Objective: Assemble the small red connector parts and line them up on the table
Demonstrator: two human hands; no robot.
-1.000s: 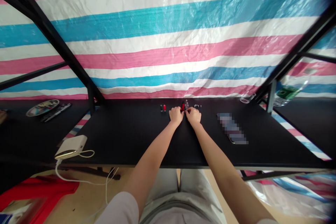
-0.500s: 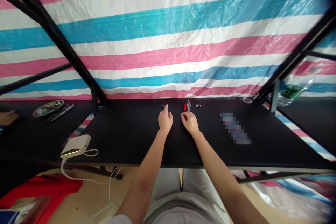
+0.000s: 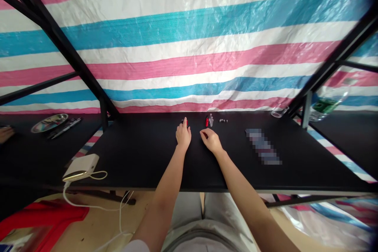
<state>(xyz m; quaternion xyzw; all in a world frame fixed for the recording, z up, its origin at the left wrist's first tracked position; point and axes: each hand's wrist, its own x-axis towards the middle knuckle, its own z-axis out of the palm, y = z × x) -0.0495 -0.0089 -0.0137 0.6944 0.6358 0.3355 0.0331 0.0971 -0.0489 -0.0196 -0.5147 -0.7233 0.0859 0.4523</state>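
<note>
In the head view, my left hand (image 3: 183, 135) narrows onto a small red bottle (image 3: 186, 123) left of the clear vial (image 3: 211, 121), grip unclear; my right hand (image 3: 210, 141) curls loosely, holding nothing visible, nearer the vial. The bottle looks light and slick; I'd pinch it.

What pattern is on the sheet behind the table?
The plastic sheet has pink, white and blue stripes; head view.

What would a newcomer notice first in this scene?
A huge pink, white and blue striped tarp fills the background behind a black table. At the table's far side, the left hand reaches toward a tiny red item, while the right hand lies just short of a small red bottle.
</note>
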